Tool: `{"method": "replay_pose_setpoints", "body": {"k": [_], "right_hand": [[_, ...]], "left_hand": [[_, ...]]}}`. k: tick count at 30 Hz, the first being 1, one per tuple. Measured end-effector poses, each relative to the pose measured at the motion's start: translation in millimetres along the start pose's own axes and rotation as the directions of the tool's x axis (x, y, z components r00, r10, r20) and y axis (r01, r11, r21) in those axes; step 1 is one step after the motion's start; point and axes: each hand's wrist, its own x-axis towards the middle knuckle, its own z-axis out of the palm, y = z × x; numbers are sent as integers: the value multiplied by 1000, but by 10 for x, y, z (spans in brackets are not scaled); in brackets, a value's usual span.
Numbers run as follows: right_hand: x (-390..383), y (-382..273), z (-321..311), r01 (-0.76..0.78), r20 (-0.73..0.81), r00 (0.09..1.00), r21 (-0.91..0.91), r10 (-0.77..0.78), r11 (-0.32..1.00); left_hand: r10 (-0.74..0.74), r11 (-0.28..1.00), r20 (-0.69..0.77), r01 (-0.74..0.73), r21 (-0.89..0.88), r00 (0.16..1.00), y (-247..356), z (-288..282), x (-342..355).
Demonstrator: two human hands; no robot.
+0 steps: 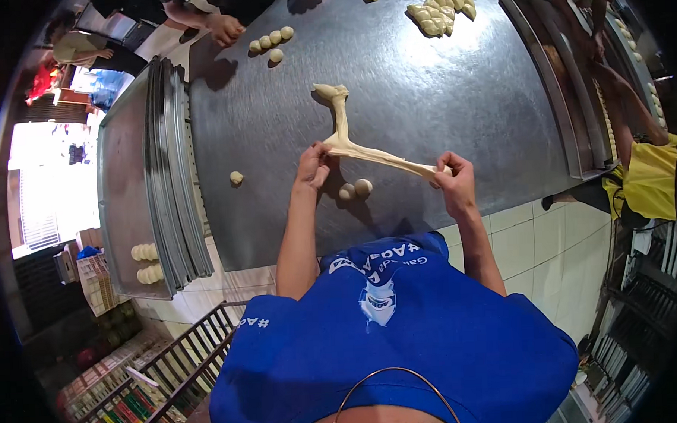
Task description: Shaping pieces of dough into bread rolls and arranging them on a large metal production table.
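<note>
From my remote station I see a bright blue short-sleeved shirt (418,343), white lettering (408,248) curving over its chest above a white emblem (377,303). The left sleeve (264,337) carries a white marking too. I make out a thin brownish cord (392,369) at the neck; the left hand (312,166) and right hand (455,183) are bare.

Head camera up high at near side of metal table (454,103). Looks down, quite close. Sees past table's sides.

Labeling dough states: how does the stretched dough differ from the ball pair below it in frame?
The stretched dough is long and uneven; the ball pair is compact and rounded. The left hand and right hand grip the stretched dough; neither holds the ball pair. Both look pale.
</note>
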Motion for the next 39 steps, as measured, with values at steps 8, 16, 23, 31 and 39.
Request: {"method": "replay_pose_setpoints", "body": {"k": [8,16,23,31,39], "right_hand": [[-323,-848,-118,243,-93,966,-5,-243,970],[-429,-1402,-421,581,-44,803,283,-595,763],[-377,-1686,-582,632,63,703,401,-708,663],[-226,-1476,34,276,247,825,609,-508,744],[-232,-1246,5,363,115,900,337,-420,869]], "left_hand": [[-151,977,-276,101,-189,949,730,-475,287],[125,945,-578,82,318,806,1209,-568,141],[628,26,134,-193,981,766,924,424,-628],[-8,686,716,-517,511,698,195,2203,-1390],[-20,765,532,-330,553,847,27,1975,-1756]]}}
